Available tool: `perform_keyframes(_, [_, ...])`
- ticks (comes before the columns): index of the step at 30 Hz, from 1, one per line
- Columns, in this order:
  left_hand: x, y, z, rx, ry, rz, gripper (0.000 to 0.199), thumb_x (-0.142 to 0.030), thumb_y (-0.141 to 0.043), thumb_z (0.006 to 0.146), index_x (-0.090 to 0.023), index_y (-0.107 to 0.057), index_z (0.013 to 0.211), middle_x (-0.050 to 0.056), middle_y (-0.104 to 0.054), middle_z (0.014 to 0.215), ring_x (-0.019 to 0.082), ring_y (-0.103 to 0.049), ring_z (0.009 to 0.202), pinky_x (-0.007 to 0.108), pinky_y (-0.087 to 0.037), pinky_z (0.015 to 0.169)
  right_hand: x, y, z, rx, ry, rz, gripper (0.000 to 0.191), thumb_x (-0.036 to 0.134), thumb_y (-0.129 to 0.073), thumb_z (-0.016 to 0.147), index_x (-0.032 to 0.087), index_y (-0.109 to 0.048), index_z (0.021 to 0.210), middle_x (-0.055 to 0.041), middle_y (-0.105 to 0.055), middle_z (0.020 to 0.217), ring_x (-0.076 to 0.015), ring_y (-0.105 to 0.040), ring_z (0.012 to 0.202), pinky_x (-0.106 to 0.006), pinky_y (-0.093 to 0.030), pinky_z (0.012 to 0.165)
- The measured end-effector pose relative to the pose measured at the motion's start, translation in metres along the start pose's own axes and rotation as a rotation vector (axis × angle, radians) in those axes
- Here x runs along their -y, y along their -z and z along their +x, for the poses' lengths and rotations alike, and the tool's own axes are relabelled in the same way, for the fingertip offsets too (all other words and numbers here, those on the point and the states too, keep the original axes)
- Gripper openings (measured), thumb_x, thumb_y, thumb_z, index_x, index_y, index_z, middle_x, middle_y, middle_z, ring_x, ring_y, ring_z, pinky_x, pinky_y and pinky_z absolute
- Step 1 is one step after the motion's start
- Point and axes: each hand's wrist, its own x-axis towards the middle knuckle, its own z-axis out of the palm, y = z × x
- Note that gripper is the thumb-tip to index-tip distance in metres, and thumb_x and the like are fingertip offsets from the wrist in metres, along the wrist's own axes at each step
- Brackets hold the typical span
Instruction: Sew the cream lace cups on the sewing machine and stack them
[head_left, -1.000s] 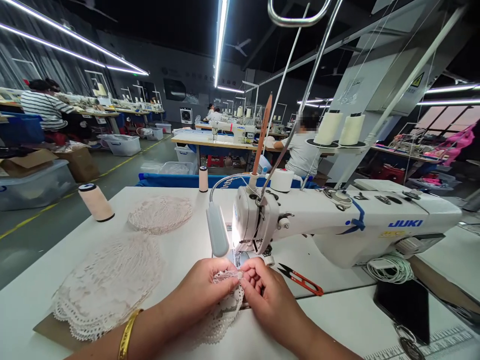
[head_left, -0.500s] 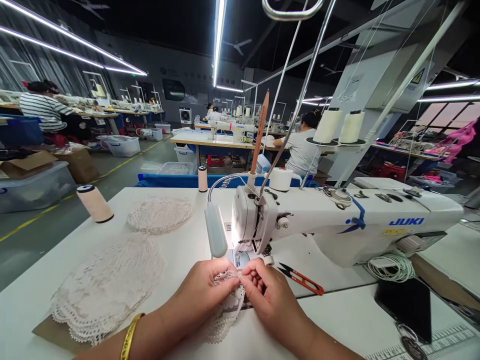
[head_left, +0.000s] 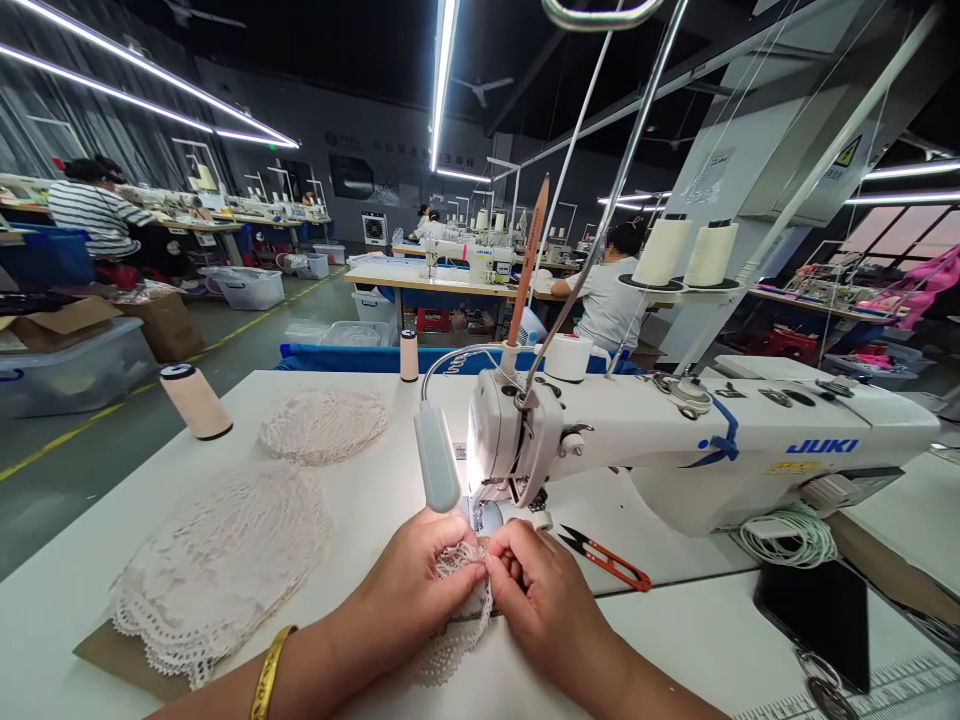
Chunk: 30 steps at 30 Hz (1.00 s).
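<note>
Between my two hands is a piece of white scalloped lace, its lower edge hanging down over the table front. My left hand is closed on it, thumb and fingers pinching the gathered part. My right hand pinches the same lace edge at the fingertips, which almost meet the left thumb. Both hands are just in front of the needle area of a white sewing machine. A lamp lights that spot. Red-handled thread snips lie right of my right hand.
Two lace stacks lie left, a near one and a far one. Thread cones stand at the left edge. A black phone, a coiled white cable and a ruler lie right. A co-worker sits beyond the machine.
The view has shifted slightly, so the scene sits a little further right. Both hands stay pinched on the lace, with only small finger movement.
</note>
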Motion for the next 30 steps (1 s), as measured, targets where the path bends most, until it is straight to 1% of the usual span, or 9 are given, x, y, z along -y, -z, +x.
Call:
perform_keyframes(3, [-0.003, -0.001, 0.000, 0.037, 0.057, -0.158, 0.013, -0.032, -0.064, 0.088, -0.023, -0.062, 0.080, 0.001, -0.076, 0.098, 0.024, -0.069, 0.098, 0.033, -0.050, 0.089, 0.001, 0.001, 0.000, 0.007, -0.007, -0.005, 0.015, 0.017, -0.050, 0.096, 0.026, -0.051, 0.084, 0.0059, -0.058, 0.068, -0.0149, -0.056, 0.061, -0.025, -0.039, 0.058])
perform_keyframes(6, [-0.007, -0.001, -0.001, 0.046, 0.150, -0.227, 0.013, -0.033, -0.064, 0.084, -0.023, -0.058, 0.079, 0.000, -0.077, 0.096, 0.025, -0.070, 0.096, 0.033, -0.051, 0.088, 0.002, 0.002, 0.001, 0.007, -0.014, -0.009, 0.016, 0.019, -0.050, 0.098, 0.026, -0.050, 0.083, 0.0065, -0.056, 0.067, -0.0145, -0.055, 0.059, -0.024, -0.039, 0.057])
perform_keyframes(10, [-0.010, 0.001, 0.000, -0.005, 0.185, -0.143, 0.015, -0.036, -0.063, 0.081, -0.024, -0.057, 0.078, -0.001, -0.072, 0.087, 0.024, -0.066, 0.089, 0.033, -0.048, 0.083, 0.001, 0.002, 0.001, 0.018, -0.018, -0.021, 0.017, 0.021, -0.050, 0.099, 0.025, -0.049, 0.082, 0.0067, -0.056, 0.067, -0.0142, -0.055, 0.060, -0.024, -0.040, 0.058])
perform_keyframes(16, [-0.011, 0.001, 0.001, -0.023, 0.200, -0.014, 0.011, -0.034, -0.058, 0.081, -0.024, -0.057, 0.085, -0.002, -0.067, 0.086, 0.022, -0.061, 0.084, 0.031, -0.045, 0.076, -0.002, -0.002, 0.002, 0.039, -0.050, -0.088, 0.017, 0.019, -0.048, 0.097, 0.026, -0.047, 0.081, 0.0066, -0.054, 0.065, -0.0153, -0.054, 0.059, -0.026, -0.037, 0.058])
perform_keyframes(20, [-0.002, -0.004, 0.005, -0.038, 0.114, 0.113, 0.007, -0.031, -0.054, 0.086, -0.024, -0.052, 0.083, -0.002, -0.064, 0.081, 0.020, -0.057, 0.074, 0.032, -0.044, 0.071, -0.006, -0.009, 0.007, 0.084, -0.104, -0.219, 0.019, 0.017, -0.051, 0.094, 0.026, -0.045, 0.079, 0.0048, -0.056, 0.064, -0.0181, -0.056, 0.062, -0.028, -0.035, 0.060])
perform_keyframes(22, [0.006, -0.007, 0.005, -0.072, 0.026, 0.190, 0.007, -0.029, -0.052, 0.089, -0.024, -0.052, 0.085, 0.000, -0.065, 0.083, 0.021, -0.057, 0.075, 0.033, -0.046, 0.071, -0.008, -0.012, 0.009, 0.105, -0.130, -0.277, 0.022, 0.016, -0.054, 0.093, 0.026, -0.043, 0.077, 0.0034, -0.058, 0.065, -0.0193, -0.057, 0.063, -0.029, -0.034, 0.060])
perform_keyframes(24, [0.014, -0.010, 0.004, -0.141, -0.104, 0.277, 0.004, -0.027, -0.052, 0.090, -0.024, -0.055, 0.090, 0.004, -0.067, 0.090, 0.024, -0.059, 0.081, 0.035, -0.048, 0.075, -0.010, -0.014, 0.009, 0.120, -0.143, -0.317, 0.026, 0.015, -0.056, 0.092, 0.026, -0.039, 0.076, 0.0023, -0.059, 0.065, -0.0199, -0.058, 0.063, -0.029, -0.033, 0.060])
perform_keyframes(27, [0.021, -0.013, 0.000, -0.280, -0.252, 0.463, 0.021, -0.020, -0.054, 0.087, -0.023, -0.062, 0.106, 0.009, -0.068, 0.107, 0.030, -0.059, 0.094, 0.042, -0.049, 0.082, -0.012, -0.015, 0.008, 0.115, -0.141, -0.350, 0.027, 0.013, -0.056, 0.091, 0.026, -0.038, 0.076, 0.0022, -0.058, 0.063, -0.0205, -0.059, 0.063, -0.029, -0.032, 0.059])
perform_keyframes(30, [0.021, -0.014, -0.004, -0.301, -0.355, 0.662, 0.020, -0.008, -0.050, 0.088, -0.021, -0.064, 0.092, 0.011, -0.068, 0.103, 0.031, -0.059, 0.097, 0.046, -0.045, 0.086, -0.012, -0.015, 0.007, 0.085, -0.128, -0.355, 0.022, 0.012, -0.055, 0.093, 0.026, -0.044, 0.079, 0.0030, -0.057, 0.063, -0.0201, -0.058, 0.061, -0.029, -0.032, 0.058])
